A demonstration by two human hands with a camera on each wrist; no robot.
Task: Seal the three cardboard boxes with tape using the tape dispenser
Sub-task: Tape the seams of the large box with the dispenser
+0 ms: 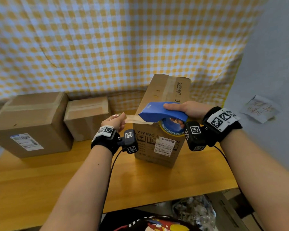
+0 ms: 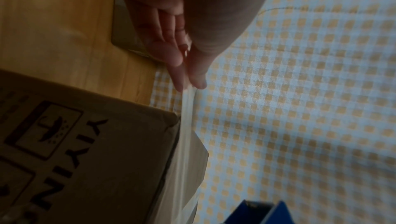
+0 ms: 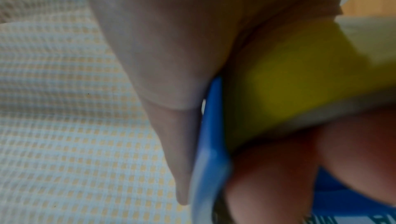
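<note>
A tall cardboard box [image 1: 158,140] printed "YIYING" stands on the wooden table [image 1: 40,177], old tape running along its top. My right hand [image 1: 182,109] grips the blue tape dispenser [image 1: 162,112] above the box's near top edge, thumb along its cover and fingers through the roll [image 3: 289,83]. My left hand [image 1: 117,121] pinches the free end of the clear tape [image 1: 132,118], stretched left from the dispenser's mouth. In the left wrist view the left hand's fingertips [image 2: 177,78] hold the tape strip [image 2: 188,143] running past the box's corner [image 2: 107,151].
Two more cardboard boxes sit at the left rear of the table: a large one [image 1: 30,124] with a shipping label and a smaller one [image 1: 87,117]. A yellow checked cloth [image 1: 123,39] hangs behind. A paper note [image 1: 259,109] is stuck on the right wall.
</note>
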